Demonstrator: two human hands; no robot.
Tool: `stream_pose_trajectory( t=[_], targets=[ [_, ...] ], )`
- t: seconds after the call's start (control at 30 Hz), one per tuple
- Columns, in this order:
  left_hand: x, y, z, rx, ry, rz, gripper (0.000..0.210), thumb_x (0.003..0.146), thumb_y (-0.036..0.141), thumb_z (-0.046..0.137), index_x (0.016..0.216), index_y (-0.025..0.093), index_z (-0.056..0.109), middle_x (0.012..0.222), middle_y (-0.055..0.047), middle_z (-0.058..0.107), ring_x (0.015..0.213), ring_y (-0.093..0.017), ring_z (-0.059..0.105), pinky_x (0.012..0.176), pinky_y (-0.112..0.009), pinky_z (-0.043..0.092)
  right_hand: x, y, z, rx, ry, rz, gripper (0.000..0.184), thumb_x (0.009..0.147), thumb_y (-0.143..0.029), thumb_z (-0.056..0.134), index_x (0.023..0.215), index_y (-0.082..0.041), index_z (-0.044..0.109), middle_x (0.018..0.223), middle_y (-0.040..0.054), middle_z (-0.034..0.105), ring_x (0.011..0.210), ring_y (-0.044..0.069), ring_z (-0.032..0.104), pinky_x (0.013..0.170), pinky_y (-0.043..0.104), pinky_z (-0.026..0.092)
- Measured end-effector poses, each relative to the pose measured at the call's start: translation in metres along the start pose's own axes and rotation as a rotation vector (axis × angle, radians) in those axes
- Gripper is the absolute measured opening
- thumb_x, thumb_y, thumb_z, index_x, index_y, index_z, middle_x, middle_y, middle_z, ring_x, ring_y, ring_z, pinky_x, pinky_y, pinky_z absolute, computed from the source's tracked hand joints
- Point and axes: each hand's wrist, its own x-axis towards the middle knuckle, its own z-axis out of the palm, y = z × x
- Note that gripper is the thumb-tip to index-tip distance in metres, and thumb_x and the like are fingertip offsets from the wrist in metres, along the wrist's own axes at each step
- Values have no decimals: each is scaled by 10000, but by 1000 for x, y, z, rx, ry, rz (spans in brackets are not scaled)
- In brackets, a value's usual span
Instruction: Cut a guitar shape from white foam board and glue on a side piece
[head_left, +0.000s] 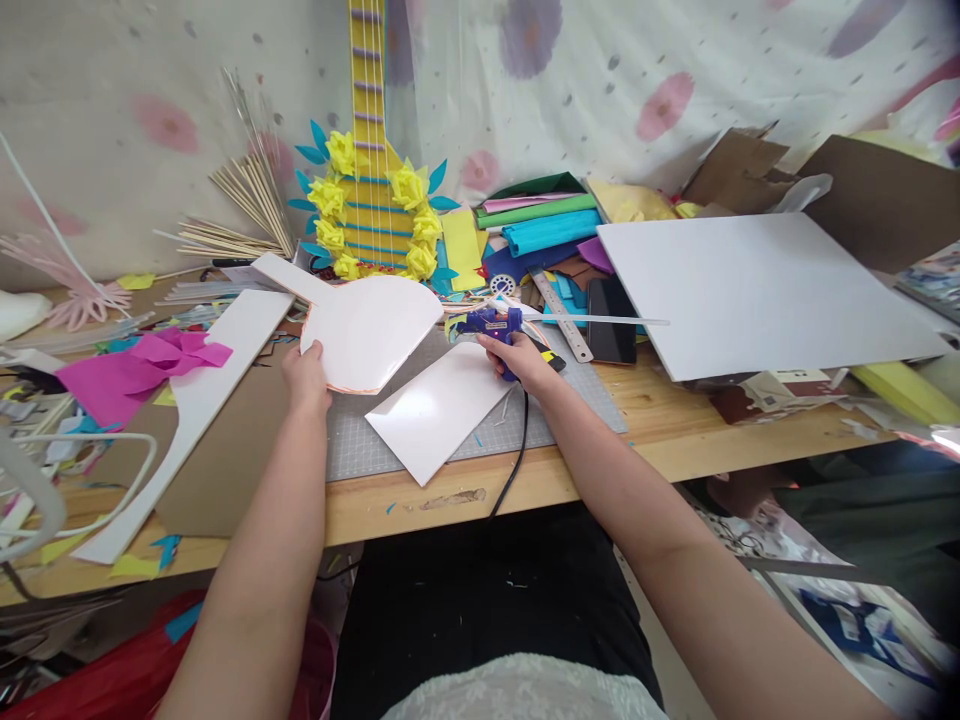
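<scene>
My left hand [307, 378] is closed on the edge of a white foam board cutout [373, 330], which has a rounded body, a narrow neck and an orange-marked rim. In my right hand [517, 358] is a blue hot glue gun [480, 322], its yellow-taped nozzle pointing left at the cutout's right side. A long clear glue stick [600, 319] sticks out of its back, and a black cord [519, 450] hangs from its handle. Below the gun, a white board piece [439, 412] lies on the grey cutting mat [352, 440]. Some of my left fingers are hidden behind the cutout.
A yellow paper guitar [369, 215] with flowers stands at the back. Bamboo sticks [255, 205], coloured paper rolls [551, 232], a metal ruler [562, 315] and a phone [611, 320] surround the mat. A large white board [765, 290] lies right; pink crepe paper [127, 375] lies left.
</scene>
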Motion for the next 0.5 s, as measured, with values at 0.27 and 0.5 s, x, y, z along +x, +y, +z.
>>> stream_pose_trajectory(
  t=[0.27, 0.5],
  targets=[
    [-1, 0, 0, -1, -8, 6, 123, 741, 166, 530, 862, 157, 547, 882, -75, 634, 863, -192, 644, 841, -412, 525, -1, 0, -1, -99, -40, -22, 489, 654, -614, 669, 537, -205, 429, 464, -39, 431, 418, 70, 386, 435, 236, 367],
    [-1, 0, -1, -1, -5, 13, 129, 734, 167, 534, 860, 157, 559, 886, -77, 641, 813, -178, 647, 812, -403, 539, -3, -2, 0, -158, -54, -30, 511, 654, -628, 657, 506, -203, 415, 448, -34, 427, 418, 71, 387, 453, 241, 335]
  ],
)
